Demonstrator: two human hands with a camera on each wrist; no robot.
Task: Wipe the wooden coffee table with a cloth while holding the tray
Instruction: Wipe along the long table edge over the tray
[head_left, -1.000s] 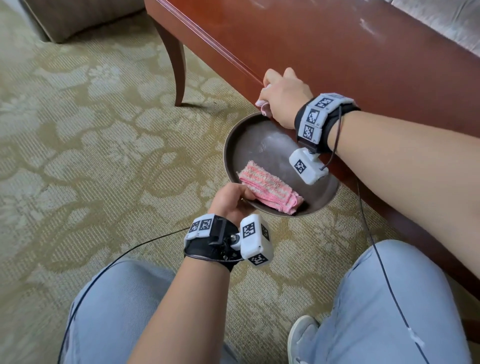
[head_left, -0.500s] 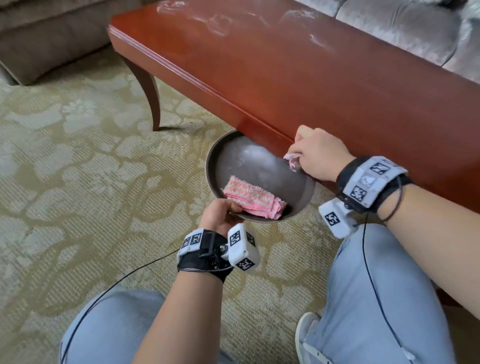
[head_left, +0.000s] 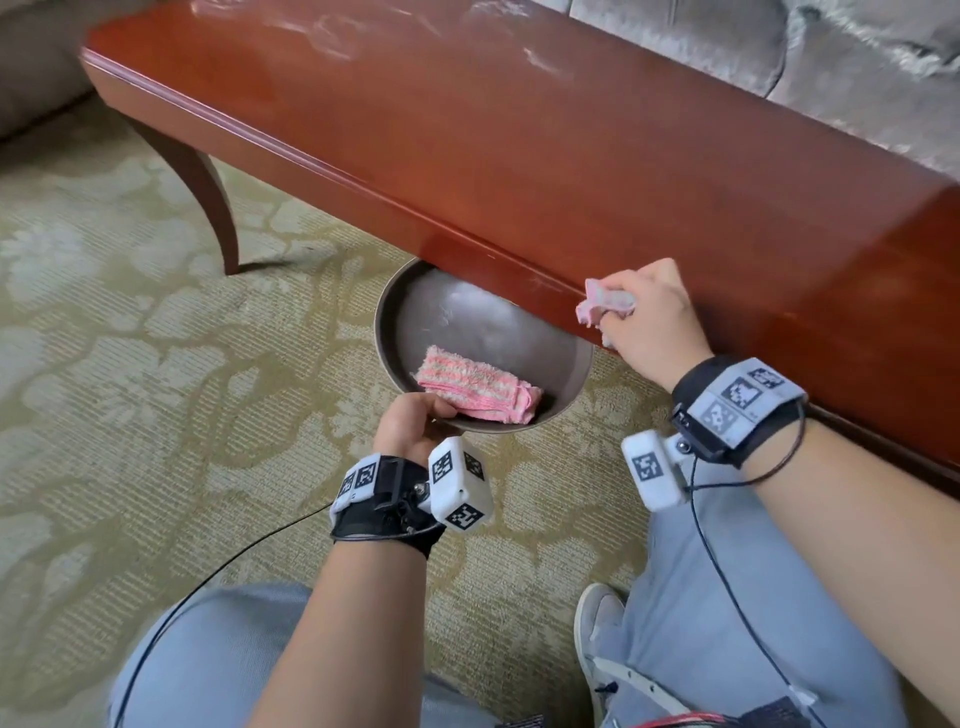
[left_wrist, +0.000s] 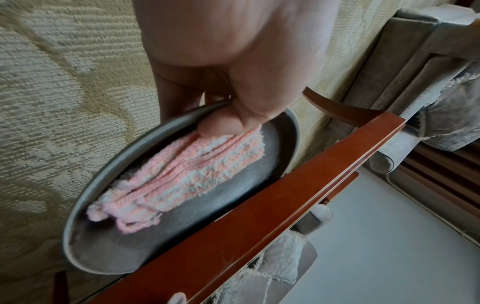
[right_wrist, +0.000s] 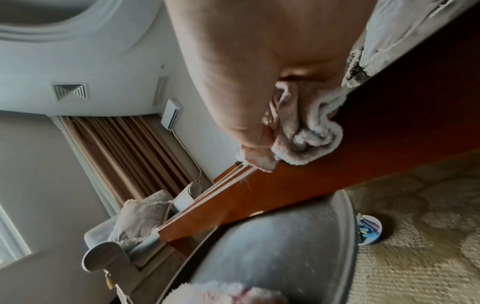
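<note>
Desk (head_left: 519, 156) of reddish polished wood stands on a patterned carpet (head_left: 130, 338), with pale smears on its top near the far side. At its near edge the right hand (head_left: 644, 322) is closed around a small bunched pink cloth (head_left: 602, 304) and presses it against the rim of the wood; in the right wrist view the cloth (right_wrist: 306, 131) touches the edge directly. Just below this edge and to the left, a round dark tray (head_left: 415, 306) is partly under the desk. The left hand (head_left: 410, 423) grips the near rim of the tray, the thumb on the inside and touching a folded pink and white striped cloth (head_left: 472, 384) that lies in the tray. The fingers under the tray are mostly hidden. Behind the desk is a grey sofa (head_left: 779, 47). The person's legs in light blue jeans (head_left: 727, 597) and one grey shoe (head_left: 597, 623) are seen on the carpet.
</note>
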